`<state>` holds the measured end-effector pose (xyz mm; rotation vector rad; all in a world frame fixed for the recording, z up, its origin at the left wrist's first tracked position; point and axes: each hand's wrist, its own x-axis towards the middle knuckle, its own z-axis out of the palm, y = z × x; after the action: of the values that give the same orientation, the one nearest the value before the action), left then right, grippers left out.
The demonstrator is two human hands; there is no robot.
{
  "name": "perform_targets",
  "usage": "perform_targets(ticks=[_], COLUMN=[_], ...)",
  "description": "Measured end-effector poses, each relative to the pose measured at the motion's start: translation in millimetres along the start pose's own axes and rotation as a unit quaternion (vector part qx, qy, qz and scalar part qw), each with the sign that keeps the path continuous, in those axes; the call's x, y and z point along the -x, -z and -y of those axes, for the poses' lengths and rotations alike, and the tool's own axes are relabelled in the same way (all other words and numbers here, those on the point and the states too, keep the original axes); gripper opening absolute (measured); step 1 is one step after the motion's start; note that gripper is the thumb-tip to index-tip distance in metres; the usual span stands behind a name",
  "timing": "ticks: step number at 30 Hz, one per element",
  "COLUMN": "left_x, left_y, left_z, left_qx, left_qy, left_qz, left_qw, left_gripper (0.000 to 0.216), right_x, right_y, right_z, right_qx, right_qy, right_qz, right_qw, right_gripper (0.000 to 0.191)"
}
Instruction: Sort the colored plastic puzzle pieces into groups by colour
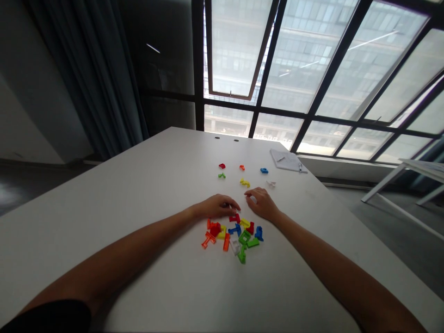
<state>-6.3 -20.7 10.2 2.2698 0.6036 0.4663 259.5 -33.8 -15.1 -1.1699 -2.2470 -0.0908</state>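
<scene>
My left hand (218, 206) rests low over the white table (166, 277), its fingers loosely apart, with nothing seen in it. Its fingertips are nearest to a red plastic piece (235, 218) at the top of a loose pile. My right hand (262, 203) lies to the right with curved fingers and a gap by the thumb, holding nothing that I can see. The pile below both hands has a blue piece (235, 230), a green square piece (244, 237), an orange piece (208, 240), a white piece (235, 247) and several others, some overlapping.
Beyond my hands, small pieces lie apart in two rows: red (222, 166), orange (242, 167) and blue (264, 170) behind, green (222, 175), yellow (244, 183) and white (271, 184) in front. A paper pad (287, 162) with pens lies at the far right edge.
</scene>
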Motion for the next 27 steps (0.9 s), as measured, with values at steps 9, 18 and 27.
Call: perform_targets(ticks=[9, 18, 27], left_x=[1.4, 2.9, 6.2], left_y=[2.5, -2.1, -7.8], left_z=[3.7, 1.3, 0.6], left_qx=[0.020, -0.021, -0.106], left_qy=[0.042, 0.028, -0.009], left_qz=[0.012, -0.051, -0.183], left_qw=[0.999, 0.998, 0.977], left_gripper=[0.037, 0.053, 0.038], right_x=[2.0, 4.5, 5.6], right_y=[5.5, 12.0, 16.6], right_z=[7.7, 12.9, 23.2], right_qx=[-0.006, -0.059, -0.072], right_qy=[0.079, 0.114, 0.103], right_qz=[0.018, 0.040, 0.062], right_qw=[0.997, 0.991, 0.990], right_gripper=[0.012, 0.023, 0.052])
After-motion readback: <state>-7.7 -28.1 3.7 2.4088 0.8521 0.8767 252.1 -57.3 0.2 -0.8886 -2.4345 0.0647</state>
